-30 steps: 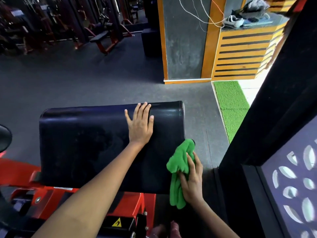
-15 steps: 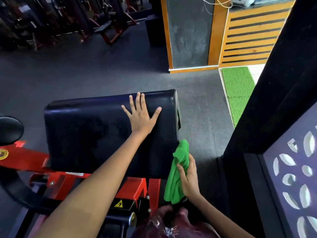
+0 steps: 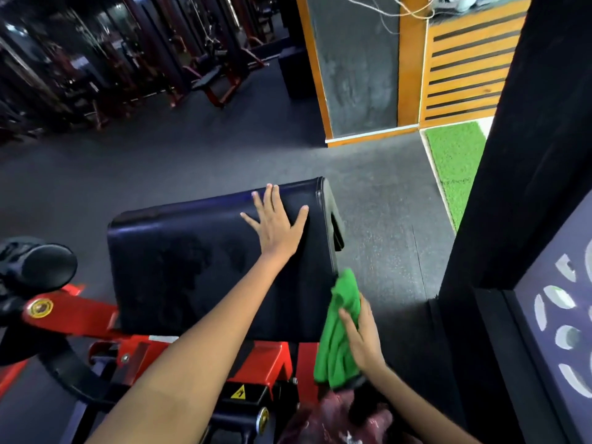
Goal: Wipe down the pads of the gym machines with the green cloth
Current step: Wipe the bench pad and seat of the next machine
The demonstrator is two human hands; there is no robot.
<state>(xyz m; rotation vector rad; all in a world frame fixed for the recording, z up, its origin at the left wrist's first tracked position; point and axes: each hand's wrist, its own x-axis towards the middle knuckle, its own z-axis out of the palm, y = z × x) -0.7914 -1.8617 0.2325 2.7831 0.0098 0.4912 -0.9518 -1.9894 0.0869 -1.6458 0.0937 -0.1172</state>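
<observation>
The cloth (image 3: 339, 331), bright green and bunched, hangs at the lower right of centre in the frame, against the right edge of the black pad (image 3: 208, 267). The right hand (image 3: 363, 338) grips it, fingers curled into the folds, with the cloth's top just at the pad's right side. The pad fills the middle of the frame, sloping, on a red frame (image 3: 96, 318) that shows below and to its left. The left hand (image 3: 277, 224) lies flat on the pad's upper right part, fingers spread and straight, holding nothing. The two hands are apart. A green mat (image 3: 458, 161) lies on the dark floor (image 3: 192, 161) at the right, beside an orange slatted counter (image 3: 464, 68) at the upper right.
</observation>
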